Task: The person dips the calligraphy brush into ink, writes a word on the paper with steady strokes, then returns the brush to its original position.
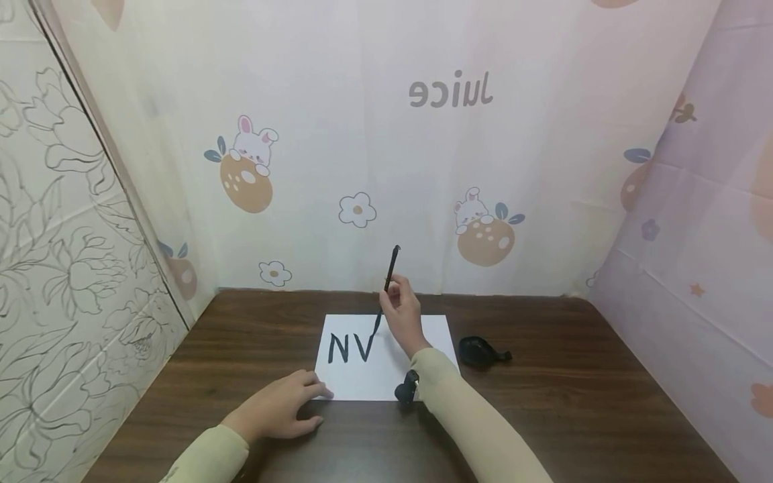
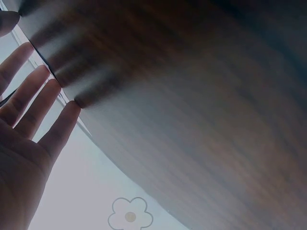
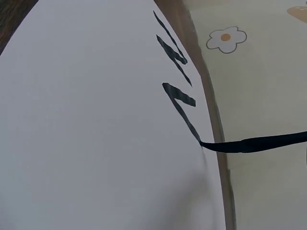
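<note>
My right hand [image 1: 403,315] pinches a black writing brush [image 1: 392,260] by its upper shaft, which tilts up and to the right. In the right wrist view the dark bristles [image 3: 230,147] touch the white paper [image 3: 96,120] at the upper end of a stroke. Black painted letters, an N [image 1: 339,349] and a V [image 1: 364,351], stand on the paper's left half; the brush tip meets the V's right arm. With fingers spread and relaxed, my left hand [image 1: 280,406] rests at the paper's near left corner, fingertips touching table and paper edge.
A small black dish with a narrow spout-like end [image 1: 477,352] sits right of the paper on the brown wooden table [image 1: 574,402]. Behind the table hangs a printed curtain [image 1: 362,147]; more patterned cloth [image 1: 72,201] closes off both sides. A small black camera [image 1: 407,388] is strapped at my right wrist.
</note>
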The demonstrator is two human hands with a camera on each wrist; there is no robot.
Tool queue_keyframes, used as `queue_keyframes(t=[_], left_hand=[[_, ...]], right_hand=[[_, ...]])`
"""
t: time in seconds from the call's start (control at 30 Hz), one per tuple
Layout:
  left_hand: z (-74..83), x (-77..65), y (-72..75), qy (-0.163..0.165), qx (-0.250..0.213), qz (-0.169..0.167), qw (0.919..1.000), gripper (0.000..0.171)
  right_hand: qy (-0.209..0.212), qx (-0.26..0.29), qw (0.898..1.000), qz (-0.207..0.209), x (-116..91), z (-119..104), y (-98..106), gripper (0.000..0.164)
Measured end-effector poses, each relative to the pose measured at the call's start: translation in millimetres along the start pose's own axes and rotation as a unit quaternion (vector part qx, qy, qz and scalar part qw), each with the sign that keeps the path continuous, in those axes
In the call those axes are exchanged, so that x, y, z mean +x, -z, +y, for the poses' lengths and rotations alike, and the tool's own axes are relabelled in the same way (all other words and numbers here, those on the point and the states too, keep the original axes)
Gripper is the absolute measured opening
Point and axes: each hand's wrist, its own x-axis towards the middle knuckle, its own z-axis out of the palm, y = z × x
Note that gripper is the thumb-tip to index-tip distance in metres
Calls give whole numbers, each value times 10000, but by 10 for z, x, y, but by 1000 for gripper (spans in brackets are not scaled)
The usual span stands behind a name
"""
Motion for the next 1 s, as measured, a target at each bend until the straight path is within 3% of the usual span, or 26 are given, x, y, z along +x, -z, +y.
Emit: queue_keyframes(t=[0.37, 0.7, 1.0], left_hand=[[3, 3, -5, 156, 7, -151, 9998, 34], [-16, -19, -24, -221, 123, 173, 9995, 34], [-22, -10, -27, -118, 32, 98, 9999, 34]], right_hand=[[133, -89, 9999, 30, 56, -65, 94, 30], [190, -26, 9998, 78, 51, -6, 147, 31], [197, -85, 9997, 105, 52, 27, 174, 30]])
